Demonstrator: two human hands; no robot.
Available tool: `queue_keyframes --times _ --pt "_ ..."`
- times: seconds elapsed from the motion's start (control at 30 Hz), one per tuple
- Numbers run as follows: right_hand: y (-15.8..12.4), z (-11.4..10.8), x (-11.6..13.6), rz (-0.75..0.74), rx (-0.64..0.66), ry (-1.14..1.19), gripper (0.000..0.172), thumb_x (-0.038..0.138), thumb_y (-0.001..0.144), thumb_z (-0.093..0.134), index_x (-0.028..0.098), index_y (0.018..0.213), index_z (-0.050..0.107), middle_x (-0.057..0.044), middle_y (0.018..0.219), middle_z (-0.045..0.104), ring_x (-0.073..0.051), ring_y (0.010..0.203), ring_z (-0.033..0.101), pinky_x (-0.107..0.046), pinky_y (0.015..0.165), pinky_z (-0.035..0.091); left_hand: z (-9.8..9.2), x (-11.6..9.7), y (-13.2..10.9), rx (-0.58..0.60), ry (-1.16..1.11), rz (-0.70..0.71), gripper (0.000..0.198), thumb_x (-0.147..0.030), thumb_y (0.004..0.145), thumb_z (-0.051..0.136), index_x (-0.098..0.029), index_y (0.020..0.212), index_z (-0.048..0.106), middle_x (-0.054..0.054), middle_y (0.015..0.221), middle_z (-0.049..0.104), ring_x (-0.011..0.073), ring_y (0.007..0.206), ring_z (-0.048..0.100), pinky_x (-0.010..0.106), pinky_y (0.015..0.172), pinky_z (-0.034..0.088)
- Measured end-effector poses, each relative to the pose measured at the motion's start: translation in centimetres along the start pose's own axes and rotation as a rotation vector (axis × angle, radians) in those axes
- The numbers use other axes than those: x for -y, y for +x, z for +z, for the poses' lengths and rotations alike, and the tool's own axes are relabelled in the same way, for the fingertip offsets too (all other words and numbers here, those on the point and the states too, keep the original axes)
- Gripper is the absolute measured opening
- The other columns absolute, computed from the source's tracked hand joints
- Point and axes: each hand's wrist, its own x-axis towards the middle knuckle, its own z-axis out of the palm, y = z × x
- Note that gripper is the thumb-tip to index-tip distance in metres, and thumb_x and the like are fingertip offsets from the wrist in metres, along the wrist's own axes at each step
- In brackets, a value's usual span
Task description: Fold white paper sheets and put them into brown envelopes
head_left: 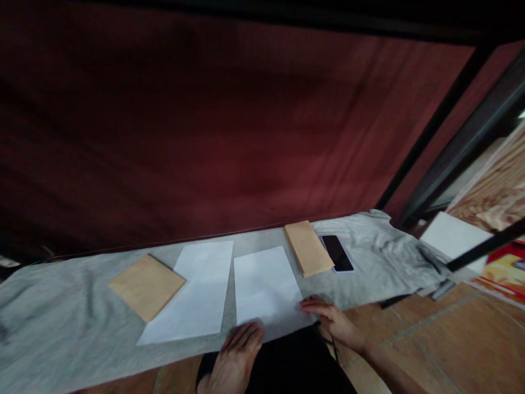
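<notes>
A white sheet of paper [266, 284] lies in front of me on the grey cloth, its near edge reaching my lap. My left hand [240, 350] rests flat at the sheet's lower left corner, fingers stretched out. At the lower right edge, the fingers of my right hand [330, 320] lie extended on the paper; its thumb is hard to make out. Left of this sheet is a second stretch of white paper [200, 295]. A stack of brown envelopes [147, 287] partly covers that paper's left side. Another stack of brown envelopes [308, 249] sits beyond my right hand.
A smartphone [337, 253] in a pale purple case lies beside the right envelope stack. Grey cloth [377, 257] covers the narrow surface, backed by a dark red panel [246, 137]. Black metal bars [435, 131] and a white box [453, 235] stand at right, above a tiled floor [430, 339].
</notes>
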Motion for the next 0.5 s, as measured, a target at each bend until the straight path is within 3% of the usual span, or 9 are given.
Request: queue_keyframes --times 0.1,0.23,0.37,0.5 --pt "-0.9 -0.2 0.2 -0.030 0.006 -0.033 0.046 0.018 0.092 0.049 0.035 0.131 0.065 -0.001 0.141 0.060 -0.023 0.139 0.046 -0.052 0.118 0.035 -1.0 -0.7 -1.1 -0.032 -0.066 -0.027 0.040 -0.026 0.095 0.048 -0.040 0.128 0.065 -0.007 0.130 0.068 0.0179 0.120 0.065 0.032 0.105 0.053" --pt "-0.7 0.9 0.6 -0.014 -0.025 0.020 0.033 0.029 0.097 0.049 0.033 0.120 0.072 -0.004 0.125 0.071 -0.025 0.125 0.060 -0.053 0.116 0.037 -2.1 -1.0 -2.0 -0.094 -0.230 -0.088 0.032 -0.038 0.095 0.052 -0.042 0.122 0.068 -0.006 0.126 0.071 0.0184 0.117 0.067 0.032 0.102 0.055" --pt "-0.3 1.8 0.9 0.109 -0.144 0.143 0.036 0.046 0.099 0.046 0.027 0.100 0.077 -0.006 0.106 0.076 -0.027 0.105 0.069 -0.044 0.096 0.054 -2.0 0.9 -2.3 -0.208 -0.490 -0.272 0.038 -0.048 0.087 0.061 -0.037 0.123 0.068 -0.002 0.125 0.071 0.0218 0.117 0.067 0.037 0.104 0.053" --pt "0.3 1.8 1.4 0.152 -0.226 0.174 0.041 0.054 0.098 0.046 0.025 0.089 0.074 -0.005 0.091 0.074 -0.024 0.091 0.069 -0.038 0.087 0.056 -1.2 2.9 -1.4 -0.283 -0.693 -0.408 0.042 -0.055 0.081 0.061 -0.028 0.110 0.075 0.004 0.114 0.076 0.0262 0.111 0.070 0.043 0.103 0.052"
